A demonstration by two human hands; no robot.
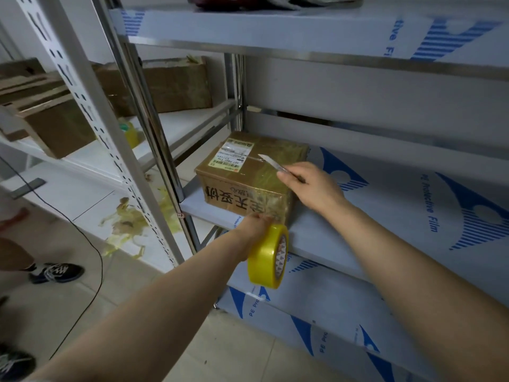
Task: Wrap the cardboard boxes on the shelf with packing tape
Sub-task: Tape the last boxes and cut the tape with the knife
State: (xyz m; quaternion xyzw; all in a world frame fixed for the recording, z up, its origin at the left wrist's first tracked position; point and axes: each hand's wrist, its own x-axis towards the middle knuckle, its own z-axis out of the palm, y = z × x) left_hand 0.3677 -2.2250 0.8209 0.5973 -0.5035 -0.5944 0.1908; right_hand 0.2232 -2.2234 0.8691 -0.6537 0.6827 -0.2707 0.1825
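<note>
A brown cardboard box (242, 172) with a shipping label and black characters sits at the left end of the middle shelf (344, 244), partly covered in yellowish tape. My left hand (254, 230) grips a yellow tape roll (268, 257) just below the box's front right corner, and a tape strip runs from the roll up to the box. My right hand (311, 186) holds a small utility knife (272, 162) over the right side of the box's top, blade pointing left.
A second rack on the left carries several more cardboard boxes (176, 84) and a yellow bottle (129, 133). Torn tape scraps (129, 224) and a black cable (82, 232) lie on the floor. Another person's shoes (55, 272) stand at lower left. An upper shelf (275, 31) overhangs.
</note>
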